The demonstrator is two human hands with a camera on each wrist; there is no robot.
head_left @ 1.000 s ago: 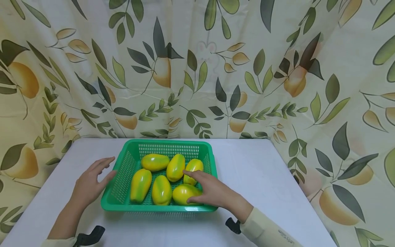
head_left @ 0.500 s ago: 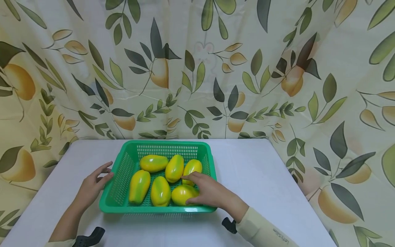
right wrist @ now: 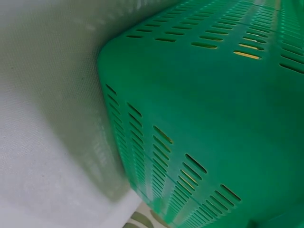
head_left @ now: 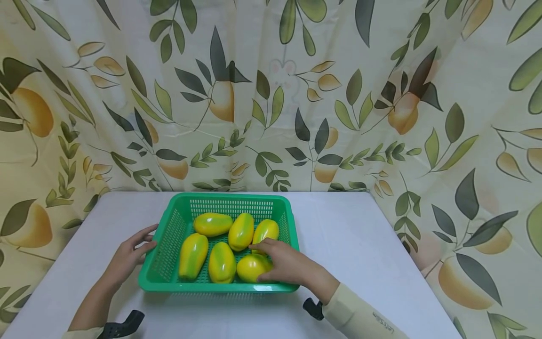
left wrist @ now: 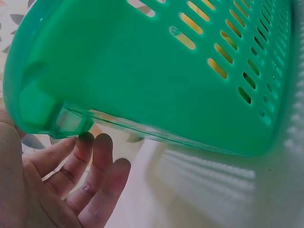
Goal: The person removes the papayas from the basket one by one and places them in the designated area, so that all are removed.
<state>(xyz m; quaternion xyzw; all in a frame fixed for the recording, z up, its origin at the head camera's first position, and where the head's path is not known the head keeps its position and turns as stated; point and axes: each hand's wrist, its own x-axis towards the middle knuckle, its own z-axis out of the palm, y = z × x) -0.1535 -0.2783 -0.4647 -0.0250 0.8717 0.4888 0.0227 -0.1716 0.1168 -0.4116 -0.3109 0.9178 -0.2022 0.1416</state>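
A green plastic basket [head_left: 218,287] with slotted walls stands on the white-covered table. Several yellow-green papayas [head_left: 193,256] lie spread over its floor. My left hand [head_left: 127,256] is at the basket's left rim. In the left wrist view the fingers [left wrist: 102,178] reach below the rim, fingertips right at its underside, and the thumb is mostly hidden behind it. My right hand [head_left: 290,264] reaches over the right rim, thumb and fingers spread over the front-right papaya [head_left: 253,268]. Only the basket's outer wall [right wrist: 213,99] shows in the right wrist view; the right hand is out of sight there.
White cloth covers the table [head_left: 351,245], whose surface extends on both sides of the basket and in front of it. A curtain [head_left: 271,155] printed with fruit and leaves hangs behind the table. Black wrist mounts [head_left: 123,325] sit at both sleeves.
My left hand has come in from beside the basket to its left rim, its fingers drawing closer together. My right hand has sunk slightly over the front-right papaya. Basket and papayas keep their places.
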